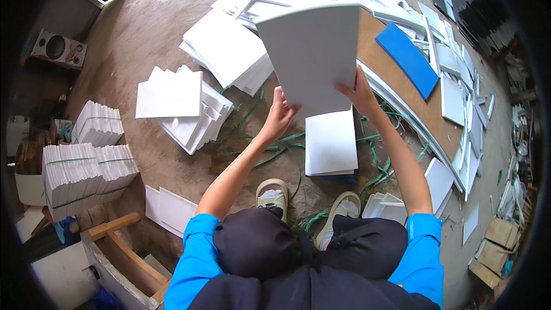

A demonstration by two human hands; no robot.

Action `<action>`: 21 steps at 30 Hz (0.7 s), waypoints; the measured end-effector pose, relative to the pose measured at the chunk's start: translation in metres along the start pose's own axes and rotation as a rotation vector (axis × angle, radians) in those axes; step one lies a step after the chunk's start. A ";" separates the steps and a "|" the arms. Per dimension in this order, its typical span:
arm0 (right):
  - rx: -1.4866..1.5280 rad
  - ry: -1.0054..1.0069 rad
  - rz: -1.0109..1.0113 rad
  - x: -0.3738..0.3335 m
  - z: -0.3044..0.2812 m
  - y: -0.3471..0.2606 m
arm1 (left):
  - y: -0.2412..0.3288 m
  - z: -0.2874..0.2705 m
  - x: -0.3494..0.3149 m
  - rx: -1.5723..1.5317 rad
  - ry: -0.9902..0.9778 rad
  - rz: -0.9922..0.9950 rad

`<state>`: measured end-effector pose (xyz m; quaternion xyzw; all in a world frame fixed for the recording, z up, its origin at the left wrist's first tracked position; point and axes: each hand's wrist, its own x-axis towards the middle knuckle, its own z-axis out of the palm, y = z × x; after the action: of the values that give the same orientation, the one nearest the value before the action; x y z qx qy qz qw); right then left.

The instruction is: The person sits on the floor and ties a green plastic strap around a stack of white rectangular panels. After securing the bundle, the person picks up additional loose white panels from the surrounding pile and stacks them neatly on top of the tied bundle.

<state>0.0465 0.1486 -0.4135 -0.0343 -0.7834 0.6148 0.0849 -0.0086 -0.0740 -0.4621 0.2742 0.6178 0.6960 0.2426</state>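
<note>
Both of my hands hold up a large white board [313,51], tilted in front of me, its near face in shade. My left hand [280,115] grips its lower left edge, thumb on the near face. On the right edge, slightly higher, my right hand [359,93] is closed the same way. Beneath the board's lower edge lies a low stack of smaller white boards [331,146] on the floor between and beyond my shoes. The large board covers part of the piles behind it.
White boards [224,46] and scattered offcuts [459,89] ring the far side. A blue board [406,60] lies on a brown sheet [445,117] at right. Green straps [278,149] litter the floor [109,74]. Strapped bundles [72,175] and a wooden frame [117,247] stand left.
</note>
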 end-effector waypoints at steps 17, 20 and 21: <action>-0.158 0.108 0.253 -0.076 -0.025 0.040 | -0.024 0.063 -0.013 0.293 0.012 -0.093; 0.063 0.028 0.589 -0.097 -0.019 0.077 | -0.041 0.067 -0.025 0.234 -0.065 -0.599; 0.037 0.020 0.604 -0.108 -0.017 0.087 | -0.042 0.071 -0.030 0.230 -0.070 -0.653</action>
<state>0.1512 0.1693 -0.5038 -0.2703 -0.7256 0.6259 -0.0936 0.0619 -0.0380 -0.5005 0.1111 0.7387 0.4976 0.4409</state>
